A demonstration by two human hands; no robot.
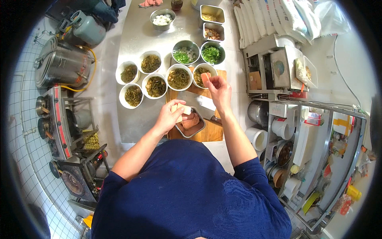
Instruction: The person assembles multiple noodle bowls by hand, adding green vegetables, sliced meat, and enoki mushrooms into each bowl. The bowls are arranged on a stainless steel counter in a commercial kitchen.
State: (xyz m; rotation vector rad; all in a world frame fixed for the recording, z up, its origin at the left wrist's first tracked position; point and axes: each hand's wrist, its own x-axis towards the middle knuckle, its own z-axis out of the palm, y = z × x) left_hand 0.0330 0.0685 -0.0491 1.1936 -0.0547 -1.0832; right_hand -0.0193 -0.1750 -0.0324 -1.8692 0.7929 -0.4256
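Observation:
My left hand (pixel 170 115) is closed on pale, flat-sided pieces (pixel 183 110) of food, just above a square metal container (pixel 203 126). Inside that container lie reddish-brown chunks (pixel 191 122), perhaps meat. Pinched in my right hand (pixel 220 91) is a thin pinkish slice (pixel 205 78), held over the rightmost white bowl (pixel 215 72) of dark green strands. A matching bowl (pixel 178 88) stands to its left, and several more fill the table's left part. Between my hands a wide-bladed knife (pixel 199 99) lies on the wooden cutting board (pixel 215 135).
Beyond the bowls stand two metal bowls of chopped greens (pixel 185 43) (pixel 220 48). Farther back are two rectangular metal containers (pixel 223 16) (pixel 222 35) and a bowl of white eggs (pixel 161 27). A stove (pixel 59 123) is left; metal shelves (pixel 330 135) line the right.

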